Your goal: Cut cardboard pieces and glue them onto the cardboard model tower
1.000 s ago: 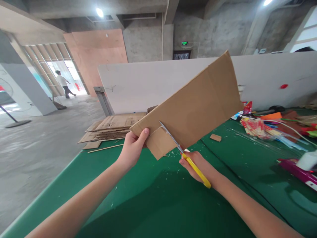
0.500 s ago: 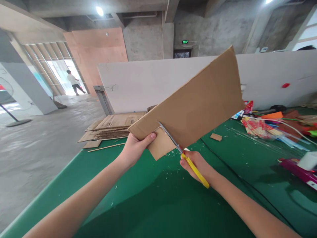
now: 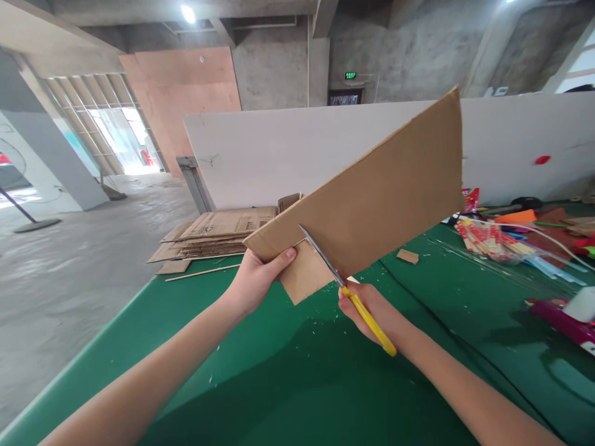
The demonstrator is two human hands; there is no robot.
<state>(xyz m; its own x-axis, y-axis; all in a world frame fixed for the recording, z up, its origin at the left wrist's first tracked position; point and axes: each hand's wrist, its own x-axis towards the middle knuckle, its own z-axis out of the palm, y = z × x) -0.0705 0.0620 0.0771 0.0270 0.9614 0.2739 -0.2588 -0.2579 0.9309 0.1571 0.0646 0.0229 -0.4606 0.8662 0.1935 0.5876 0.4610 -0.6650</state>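
A large brown cardboard sheet (image 3: 385,186) is held up, tilted, above the green table (image 3: 260,371). My left hand (image 3: 260,275) pinches its lower left corner, thumb on the near face. In my right hand (image 3: 369,310) is a pair of scissors (image 3: 367,317) with yellow handles. One blade lies across the near face of the sheet, its tip pointing up and left. To the left of the blade a partly cut flap (image 3: 304,272) hangs down beside my left thumb. The other blade is hidden behind the cardboard.
Flattened cardboard (image 3: 218,229) is stacked at the table's far left, by a thin strip (image 3: 202,272). A cardboard scrap (image 3: 408,256), a black cable (image 3: 432,313), bagged sticks (image 3: 488,238) and a purple device (image 3: 564,322) lie right. A white partition (image 3: 279,148) stands behind.
The cardboard's far right end has swung slightly right, while both hands and the scissors keep almost the same place. The walking person in the background doorway is out of sight.
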